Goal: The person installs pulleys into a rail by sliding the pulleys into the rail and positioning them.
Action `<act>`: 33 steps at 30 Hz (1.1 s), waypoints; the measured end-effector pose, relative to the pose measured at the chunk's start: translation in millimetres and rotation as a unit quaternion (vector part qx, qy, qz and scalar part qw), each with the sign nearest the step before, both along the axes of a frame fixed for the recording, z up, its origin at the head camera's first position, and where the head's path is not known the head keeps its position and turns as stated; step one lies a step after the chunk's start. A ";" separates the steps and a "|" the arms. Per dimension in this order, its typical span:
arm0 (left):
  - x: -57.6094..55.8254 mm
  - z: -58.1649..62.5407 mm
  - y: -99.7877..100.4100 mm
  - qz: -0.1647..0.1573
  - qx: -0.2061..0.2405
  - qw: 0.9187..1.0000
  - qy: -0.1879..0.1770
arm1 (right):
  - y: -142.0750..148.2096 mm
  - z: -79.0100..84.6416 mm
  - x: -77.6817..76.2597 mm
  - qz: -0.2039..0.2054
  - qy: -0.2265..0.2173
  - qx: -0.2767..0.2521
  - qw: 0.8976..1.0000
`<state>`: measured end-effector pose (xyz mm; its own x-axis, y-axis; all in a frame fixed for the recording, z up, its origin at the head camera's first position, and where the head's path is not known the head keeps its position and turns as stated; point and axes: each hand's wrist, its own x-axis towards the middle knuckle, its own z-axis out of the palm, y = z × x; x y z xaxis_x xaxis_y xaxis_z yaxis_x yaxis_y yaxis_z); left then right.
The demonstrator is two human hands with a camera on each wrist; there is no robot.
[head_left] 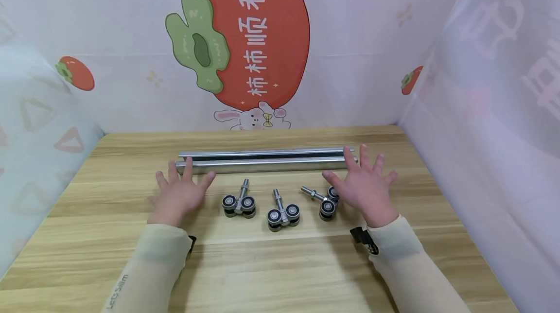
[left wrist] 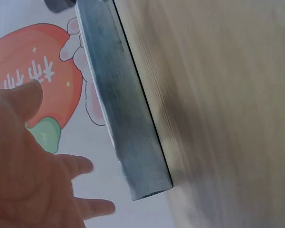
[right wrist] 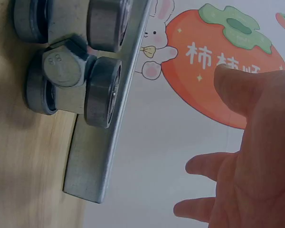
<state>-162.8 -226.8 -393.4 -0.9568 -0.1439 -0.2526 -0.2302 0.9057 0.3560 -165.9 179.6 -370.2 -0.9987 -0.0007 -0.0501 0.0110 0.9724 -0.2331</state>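
Silvery long metal channel rail (head_left: 267,165) lies across the pale wood-grain table (head_left: 262,274), beyond three steel bolt-stemmed rollers (head_left: 283,217). Left hand (head_left: 178,197) and right hand (head_left: 364,190) hover empty, fingers spread; handling seems not yet begun, and gripping would call for curled fingers.

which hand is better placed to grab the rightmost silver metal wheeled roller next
Probably the right hand: it spreads close beside that roller, while the left hand is farther off, past two other rollers.
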 end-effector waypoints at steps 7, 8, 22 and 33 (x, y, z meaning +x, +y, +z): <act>-26.4 -0.1 -17.9 -0.021 0.030 0.998 0.048 | -1.8 3.7 -5.4 0.071 -0.016 -0.038 0.997; -29.9 -0.2 -20.6 -0.022 0.035 0.998 0.057 | -2.0 3.5 -6.0 0.084 -0.021 -0.047 0.995; -63.4 -1.6 -42.7 -0.052 0.068 0.993 0.077 | -2.9 5.9 -6.4 0.126 -0.051 -0.083 0.987; -74.5 -12.6 -47.6 -0.067 0.049 0.995 0.057 | -11.6 1.3 -4.5 0.149 -0.065 -0.077 0.984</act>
<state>-237.3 -274.4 -406.0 -0.9890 0.0062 -0.1480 -0.0634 0.8850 0.4612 -170.4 168.0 -368.9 -0.9380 -0.3108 -0.1533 -0.2306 0.8900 -0.3934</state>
